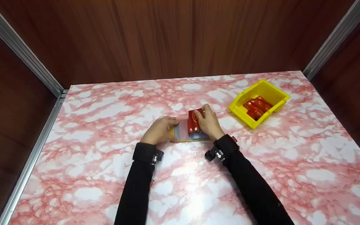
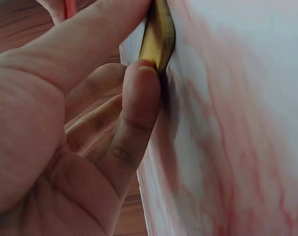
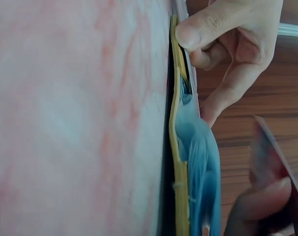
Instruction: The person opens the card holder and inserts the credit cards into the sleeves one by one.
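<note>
A card holder [image 1: 182, 129] with a yellow edge and clear plastic sleeves [image 3: 203, 169] lies spread open on the table. My left hand [image 1: 157, 130] grips its left side, the thumb near the front edge and the fingers toward the back. The left wrist view shows the thumb and a finger at the holder's yellow edge [image 2: 158, 37]. Above the holder's right half, my right hand [image 1: 210, 122] pinches a red card [image 1: 193, 121] between thumb and fingers. That card is blurred in the right wrist view, apart from the sleeves, which fan up from the holder.
To the right stands a yellow bin [image 1: 245, 118] with several red cards [image 1: 255, 111] inside. The pink-and-white marbled table [image 1: 89, 162] meets a brown wood-grain panel [image 1: 167, 40] at the back. Similar panels with metal frame strips flank both sides.
</note>
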The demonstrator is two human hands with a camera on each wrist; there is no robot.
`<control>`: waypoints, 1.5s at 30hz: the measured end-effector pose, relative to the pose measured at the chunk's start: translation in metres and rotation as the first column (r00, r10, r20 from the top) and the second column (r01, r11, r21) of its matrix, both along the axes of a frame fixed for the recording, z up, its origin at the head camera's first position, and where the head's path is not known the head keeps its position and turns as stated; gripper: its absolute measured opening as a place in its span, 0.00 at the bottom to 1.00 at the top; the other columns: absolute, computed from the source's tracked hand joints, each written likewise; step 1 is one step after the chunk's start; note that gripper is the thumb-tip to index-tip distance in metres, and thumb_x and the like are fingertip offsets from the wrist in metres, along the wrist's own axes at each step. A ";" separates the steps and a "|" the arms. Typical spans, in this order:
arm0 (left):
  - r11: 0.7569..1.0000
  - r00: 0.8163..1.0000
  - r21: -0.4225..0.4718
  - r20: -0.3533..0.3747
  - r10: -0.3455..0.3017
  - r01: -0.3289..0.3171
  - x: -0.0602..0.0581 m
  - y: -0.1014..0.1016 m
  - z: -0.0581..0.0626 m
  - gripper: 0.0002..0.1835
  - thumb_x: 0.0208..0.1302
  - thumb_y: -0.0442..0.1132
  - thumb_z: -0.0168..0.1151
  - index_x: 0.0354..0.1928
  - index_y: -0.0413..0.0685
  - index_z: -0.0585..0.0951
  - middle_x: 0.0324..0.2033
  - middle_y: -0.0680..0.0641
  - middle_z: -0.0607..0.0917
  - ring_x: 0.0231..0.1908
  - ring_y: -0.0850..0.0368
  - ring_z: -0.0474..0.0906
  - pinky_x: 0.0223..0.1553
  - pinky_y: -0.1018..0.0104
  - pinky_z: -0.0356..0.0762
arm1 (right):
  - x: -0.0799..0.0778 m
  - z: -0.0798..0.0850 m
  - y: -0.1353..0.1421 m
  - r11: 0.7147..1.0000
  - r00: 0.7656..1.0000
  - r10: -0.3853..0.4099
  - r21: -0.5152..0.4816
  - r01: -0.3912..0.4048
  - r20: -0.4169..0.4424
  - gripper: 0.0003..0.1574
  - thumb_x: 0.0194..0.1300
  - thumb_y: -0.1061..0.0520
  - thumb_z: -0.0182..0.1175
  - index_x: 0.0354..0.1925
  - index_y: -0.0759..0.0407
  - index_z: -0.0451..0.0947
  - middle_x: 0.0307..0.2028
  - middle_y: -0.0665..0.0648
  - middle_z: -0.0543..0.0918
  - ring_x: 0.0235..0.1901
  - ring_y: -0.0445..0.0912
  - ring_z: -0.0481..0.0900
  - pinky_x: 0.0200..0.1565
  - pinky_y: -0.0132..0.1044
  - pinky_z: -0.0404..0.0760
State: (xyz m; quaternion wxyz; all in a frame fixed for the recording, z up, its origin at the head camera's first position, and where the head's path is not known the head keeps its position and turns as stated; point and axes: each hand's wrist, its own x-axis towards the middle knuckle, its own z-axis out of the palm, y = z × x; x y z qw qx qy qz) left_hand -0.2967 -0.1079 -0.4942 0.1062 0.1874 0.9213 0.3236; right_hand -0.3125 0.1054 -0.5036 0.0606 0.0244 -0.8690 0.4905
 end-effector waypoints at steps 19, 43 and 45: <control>1.000 1.000 0.002 0.014 0.013 -0.013 0.001 0.000 0.002 0.41 0.48 0.41 0.85 0.67 0.46 0.80 0.66 0.45 0.80 0.68 0.47 0.73 0.71 0.54 0.69 | -0.002 -0.002 0.011 0.981 0.990 0.120 0.146 -0.130 0.078 0.21 0.71 0.53 0.66 0.29 0.57 0.66 0.19 0.48 0.65 0.25 0.46 0.66 0.31 0.35 0.63; 1.000 1.000 0.014 -0.005 -0.009 0.009 -0.001 -0.002 -0.001 0.42 0.47 0.41 0.86 0.67 0.46 0.80 0.66 0.44 0.80 0.66 0.46 0.75 0.70 0.54 0.71 | -0.003 -0.001 0.008 0.968 0.984 0.158 0.184 -0.170 0.079 0.15 0.71 0.52 0.67 0.35 0.61 0.77 0.20 0.48 0.72 0.19 0.41 0.67 0.25 0.31 0.64; 1.000 1.000 0.010 0.001 -0.008 0.008 -0.002 -0.002 -0.002 0.42 0.47 0.41 0.86 0.67 0.46 0.80 0.67 0.44 0.80 0.67 0.46 0.74 0.70 0.54 0.70 | -0.004 -0.001 0.009 0.972 0.986 0.146 0.175 -0.158 0.079 0.14 0.71 0.52 0.67 0.37 0.61 0.78 0.20 0.49 0.73 0.17 0.40 0.67 0.23 0.30 0.65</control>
